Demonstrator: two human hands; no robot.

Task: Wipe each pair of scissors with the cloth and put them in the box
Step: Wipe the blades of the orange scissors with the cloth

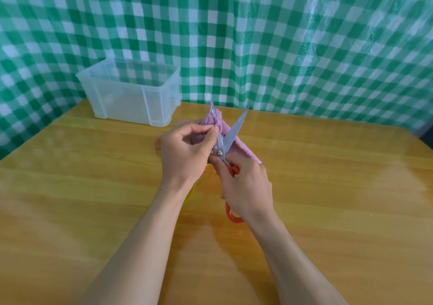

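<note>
Left hand: pinches purple cloth round one blade.
Right hand: grips orange-handled scissors, blades apart.
Box: at 10 o'clock.

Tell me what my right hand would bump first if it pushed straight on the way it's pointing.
Most likely the left hand, pinching the cloth: the right hand, holding the scissors by the orange handle, points up-left at it, almost touching near the pivot. Depth is unclear.

left hand | right hand | forearms bare — mole on left wrist
</note>
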